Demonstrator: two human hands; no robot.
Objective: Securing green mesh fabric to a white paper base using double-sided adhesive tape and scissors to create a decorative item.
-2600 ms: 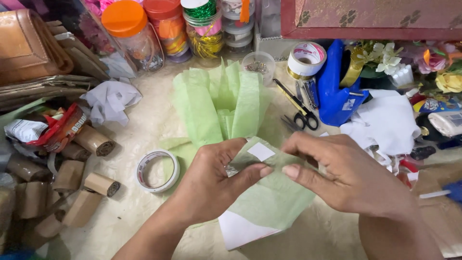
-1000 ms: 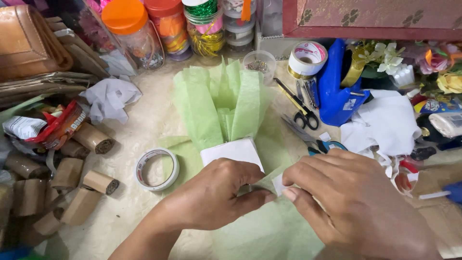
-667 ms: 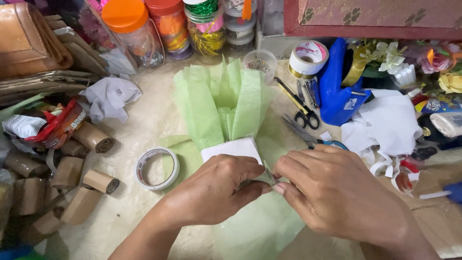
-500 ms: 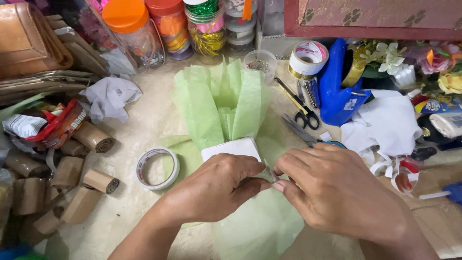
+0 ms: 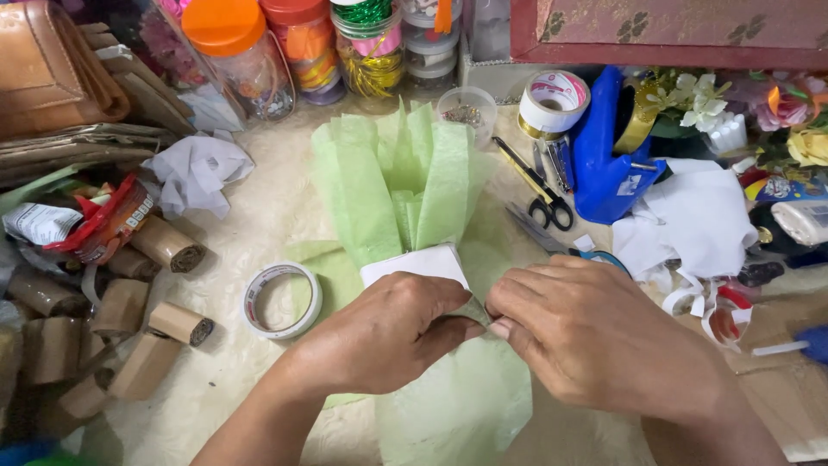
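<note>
Below the fanned green tissue paper (image 5: 405,185), my left hand (image 5: 379,332) and right hand (image 5: 595,332) meet, fingertips pinched shut on its gathered base, where a white paper band (image 5: 418,261) wraps it. Left of that paper, a tape roll (image 5: 280,300) lies on the worktop (image 5: 259,216).

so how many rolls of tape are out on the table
2 clear ones: a tape roll lying flat left of the left hand, and a second tape roll by the blue dispenser. More may be hidden in the clutter.

A crumpled red-and-white wrapper (image 5: 90,226) lies at far left; a white-labelled bottle (image 5: 802,220) lies far right.
</note>
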